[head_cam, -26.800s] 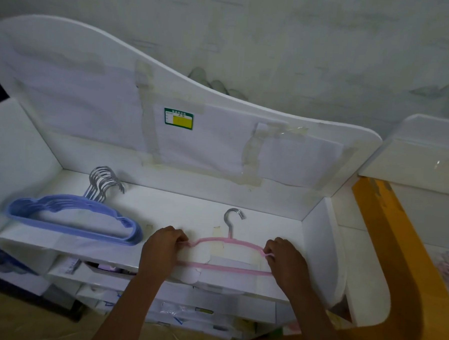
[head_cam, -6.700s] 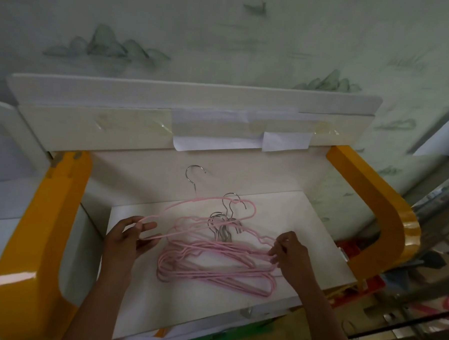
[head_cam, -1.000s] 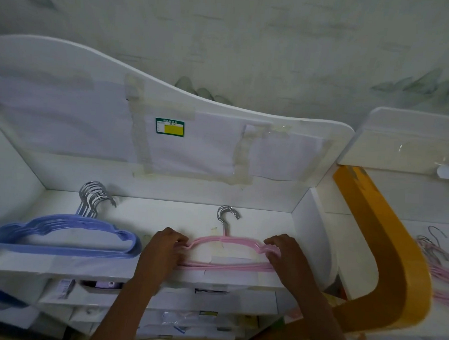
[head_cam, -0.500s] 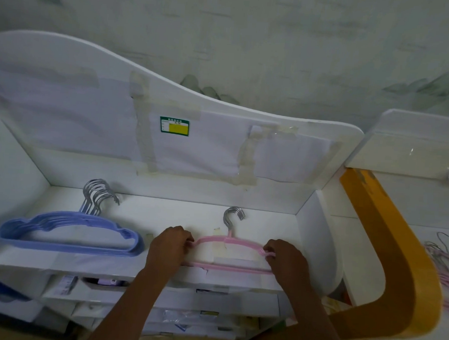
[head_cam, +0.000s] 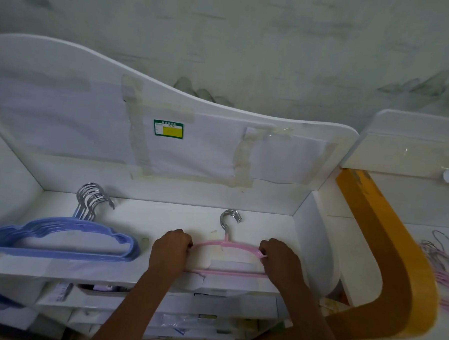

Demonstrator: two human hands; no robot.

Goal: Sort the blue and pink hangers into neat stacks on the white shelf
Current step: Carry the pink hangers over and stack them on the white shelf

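- On the white shelf [head_cam: 164, 213], at my 6 o'clock, I see the pink hangers [head_cam: 230, 245] lying flat as one stack, hooks pointing to 12 o'clock.
- Left hand [head_cam: 169, 250]: fingers curled over the 9 o'clock shoulder of the stack, gripping it; that end is hidden under the fingers.
- Right hand [head_cam: 281, 258]: fingers [head_cam: 265, 247] curled and pinching the 3 o'clock shoulder; a small pink notch tip shows just beside the knuckles.
- Between both hands, the upper arc and lower bar of the stack are visible.
- Blue hangers [head_cam: 63, 242]: stacked flat at 9 o'clock on the same shelf, apart from the left hand, hooks fanned.
- Orange frame [head_cam: 385, 256]: at 3 o'clock, with loose pink hangers [head_cam: 437, 261] beyond it.
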